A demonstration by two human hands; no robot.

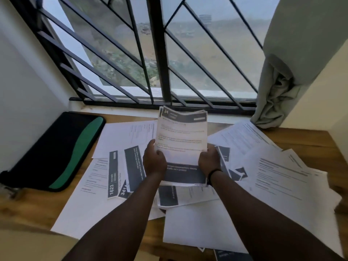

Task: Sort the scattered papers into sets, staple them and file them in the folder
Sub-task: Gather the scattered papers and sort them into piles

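I hold a thin stack of printed sheets (181, 134) upright above the table, its dark header band reading "34 KITCHEN". My left hand (153, 161) grips its lower left edge and my right hand (209, 159) grips its lower right edge. Below and around it, scattered papers (278, 178) cover the wooden table (308, 142); some carry dark bands with numbers such as "1623" (112, 178). A black and green folder (56, 151) lies shut at the table's left side. No stapler is visible.
A barred window (160, 53) rises directly behind the table. A grey curtain (278, 91) hangs bunched at the right, its end resting on the table's far corner. A white wall stands at the left.
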